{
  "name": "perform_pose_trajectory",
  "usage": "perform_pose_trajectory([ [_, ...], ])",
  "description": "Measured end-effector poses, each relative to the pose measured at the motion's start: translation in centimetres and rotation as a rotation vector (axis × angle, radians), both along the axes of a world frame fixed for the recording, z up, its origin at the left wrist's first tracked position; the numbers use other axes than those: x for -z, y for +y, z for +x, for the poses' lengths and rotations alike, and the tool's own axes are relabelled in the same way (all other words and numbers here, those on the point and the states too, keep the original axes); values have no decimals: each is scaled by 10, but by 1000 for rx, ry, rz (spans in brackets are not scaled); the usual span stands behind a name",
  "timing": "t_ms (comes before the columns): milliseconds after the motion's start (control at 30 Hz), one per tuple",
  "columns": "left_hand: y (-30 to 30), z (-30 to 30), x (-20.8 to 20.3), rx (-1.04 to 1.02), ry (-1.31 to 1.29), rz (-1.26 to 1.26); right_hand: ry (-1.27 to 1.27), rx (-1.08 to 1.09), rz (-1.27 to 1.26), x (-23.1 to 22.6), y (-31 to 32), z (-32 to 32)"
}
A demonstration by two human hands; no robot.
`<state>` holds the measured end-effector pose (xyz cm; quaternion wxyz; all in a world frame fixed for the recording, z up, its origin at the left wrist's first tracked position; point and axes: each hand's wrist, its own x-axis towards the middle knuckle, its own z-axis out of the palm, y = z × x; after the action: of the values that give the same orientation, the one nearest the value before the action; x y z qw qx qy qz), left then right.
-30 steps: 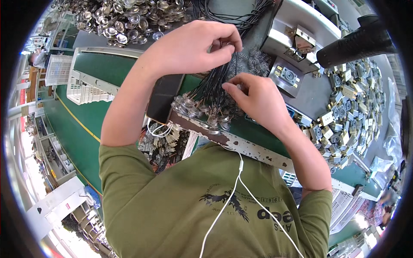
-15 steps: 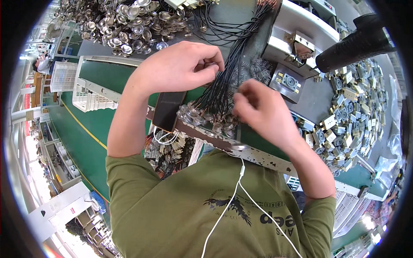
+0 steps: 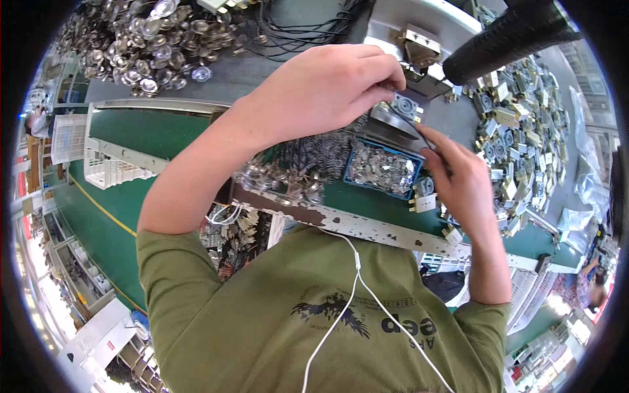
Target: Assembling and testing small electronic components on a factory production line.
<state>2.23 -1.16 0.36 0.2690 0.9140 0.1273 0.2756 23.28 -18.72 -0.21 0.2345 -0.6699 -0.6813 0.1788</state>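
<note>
A black wire (image 3: 407, 122) stretches between my two hands, across the square grey component (image 3: 405, 103) that sits on a metal block (image 3: 393, 124). My left hand (image 3: 331, 88) is closed in a pinch above that component, at the wire's upper end; its fingertips partly hide what they grip. Lower and to the right, my right hand (image 3: 458, 173) pinches the other end of the wire, fingers curled. Beneath my left wrist lie a bunch of small metal caps (image 3: 295, 185) and a heap of springs (image 3: 321, 154).
A blue tray (image 3: 383, 169) of small metal pieces stands near the table's front edge. Many cream-and-grey components (image 3: 517, 137) are piled on the right, shiny metal caps (image 3: 157, 46) at the far left. A black tube (image 3: 511, 42) reaches in beside a metal press (image 3: 422, 49).
My hands have moved from the wire bundle and caps rightward to the component on the metal block. A wire now spans between them. The whole view has shifted too.
</note>
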Motion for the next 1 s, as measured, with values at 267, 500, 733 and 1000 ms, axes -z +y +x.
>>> perform_pose_trajectory([
  [267,4,38,29,104,206,189,152,67,17,29,-13,-22],
  [500,0,43,30,67,242,200,143,55,56,32,-16,-20],
  [733,-8,31,13,143,119,200,-243,2,277,12,-17,-14],
  [1000,3,6,4,174,254,118,328,-163,-237,-11,26,27],
])
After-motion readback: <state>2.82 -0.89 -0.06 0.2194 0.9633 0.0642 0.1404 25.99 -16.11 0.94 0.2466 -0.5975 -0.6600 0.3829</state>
